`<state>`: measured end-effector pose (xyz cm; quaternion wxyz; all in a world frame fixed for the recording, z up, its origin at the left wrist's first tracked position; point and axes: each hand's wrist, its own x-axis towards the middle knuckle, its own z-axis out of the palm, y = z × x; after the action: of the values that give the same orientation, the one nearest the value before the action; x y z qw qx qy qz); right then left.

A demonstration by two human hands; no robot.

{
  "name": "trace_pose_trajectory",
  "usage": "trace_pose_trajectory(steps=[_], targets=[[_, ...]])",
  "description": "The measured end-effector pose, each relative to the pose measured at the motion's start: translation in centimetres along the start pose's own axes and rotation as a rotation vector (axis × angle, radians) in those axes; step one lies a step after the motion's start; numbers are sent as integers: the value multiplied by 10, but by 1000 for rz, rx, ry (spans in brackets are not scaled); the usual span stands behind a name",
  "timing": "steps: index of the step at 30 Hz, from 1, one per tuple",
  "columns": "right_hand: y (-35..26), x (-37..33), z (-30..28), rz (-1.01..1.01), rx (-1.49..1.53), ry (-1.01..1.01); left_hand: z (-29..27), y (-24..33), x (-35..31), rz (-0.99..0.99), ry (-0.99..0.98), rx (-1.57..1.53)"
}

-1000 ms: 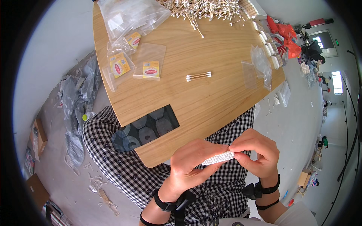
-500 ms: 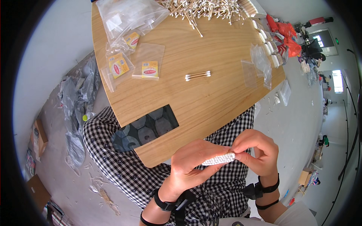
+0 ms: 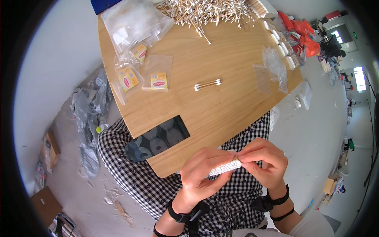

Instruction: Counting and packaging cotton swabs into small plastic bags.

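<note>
A tight bundle of cotton swabs sits in my left hand, its white tips packed side by side and facing me. My left fingers and thumb are closed around it. With a pinch of thumb and fingers, my right hand grips the bundle's right end; a bit of the wooden sticks shows there. Both hands are above my lap, just off the table's near edge. A few loose cotton swabs lie together on the table beyond them.
A large heap of cotton swabs covers the far side. Clear plastic bags and small bags with yellow cards lie at left. Packed swab bundles line the right edge beside empty clear bags. A dark phone-like slab rests near the front.
The swab bundle has tilted slightly, and its right end now shows some stick. My right fingers have shifted a little left over that end. The whole view has shifted slightly.
</note>
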<state>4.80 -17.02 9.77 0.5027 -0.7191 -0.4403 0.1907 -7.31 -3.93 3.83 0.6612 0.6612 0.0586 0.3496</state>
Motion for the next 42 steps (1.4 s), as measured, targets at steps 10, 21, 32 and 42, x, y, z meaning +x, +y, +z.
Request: trace_pose_trajectory(steps=[10, 21, 32, 42], targets=[[15, -21, 6, 197, 132, 515, 21, 8, -3, -420, 233, -432], [45, -14, -2, 229, 403, 437, 21, -9, 17, -274, 73, 330], [80, 31, -15, -114, -78, 183, 24, -26, 51, -266, -81, 380], [82, 19, -15, -100, -19, 143, 33, -17, 40, -209, 49, 473]])
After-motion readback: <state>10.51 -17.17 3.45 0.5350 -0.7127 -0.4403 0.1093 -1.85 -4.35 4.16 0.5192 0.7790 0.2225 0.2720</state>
